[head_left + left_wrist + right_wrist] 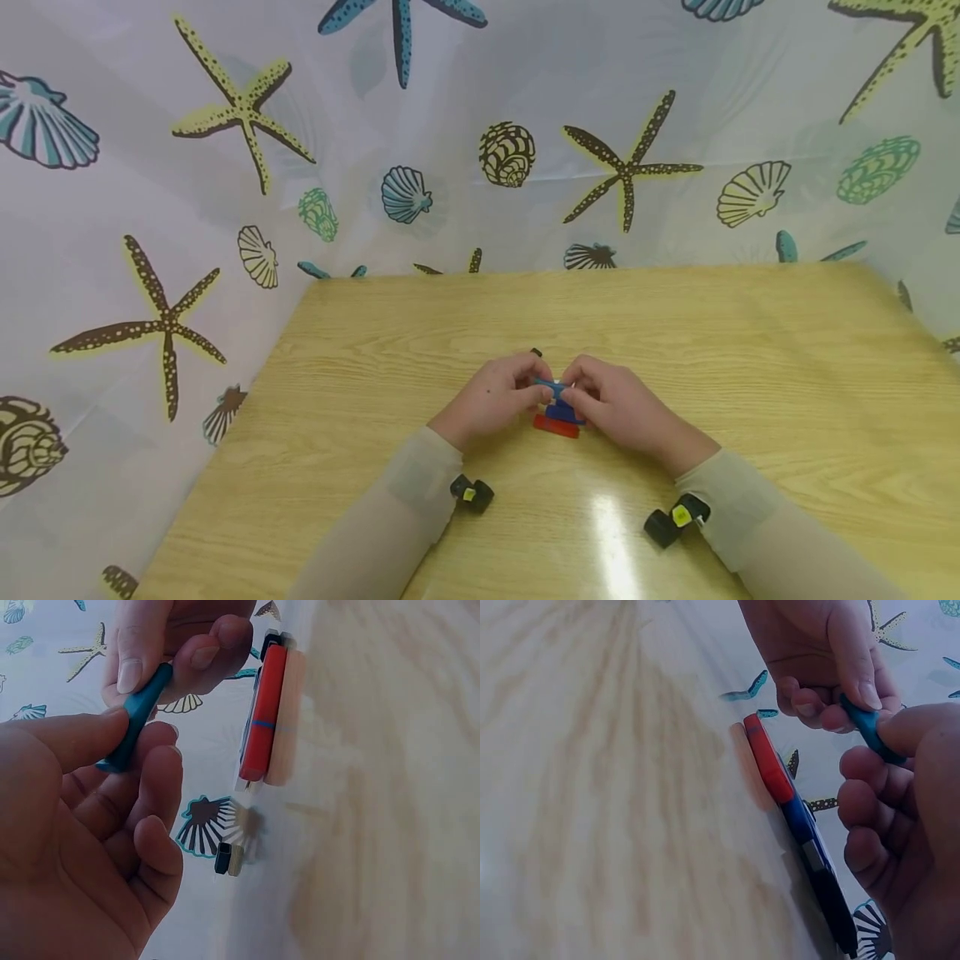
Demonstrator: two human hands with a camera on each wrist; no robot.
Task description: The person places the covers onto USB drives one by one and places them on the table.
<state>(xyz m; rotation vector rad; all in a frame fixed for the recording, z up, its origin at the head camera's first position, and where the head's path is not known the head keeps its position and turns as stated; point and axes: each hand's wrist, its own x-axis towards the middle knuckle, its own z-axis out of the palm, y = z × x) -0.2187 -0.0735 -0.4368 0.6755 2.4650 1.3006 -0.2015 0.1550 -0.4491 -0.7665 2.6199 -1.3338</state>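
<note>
Both hands meet over the table around a small teal-blue piece (553,388), slim with slightly flared ends. Its material is unclear. In the left wrist view my left hand (97,817) pinches the near end of this teal piece (139,716) between thumb and fingers. The right hand (618,404) pinches its other end, the thumb lying along it in the right wrist view. Just below the hands a red bar (556,427) lies on the table, a thin blue line across it in the left wrist view. A dark blue bar (564,414) lies beside it, partly covered by fingers.
Behind the left fingers sits a small black object (536,352). A black piece (832,904) extends from the blue one in the right wrist view. The wooden table (420,333) is bordered by a white cloth (450,100) printed with starfish and shells.
</note>
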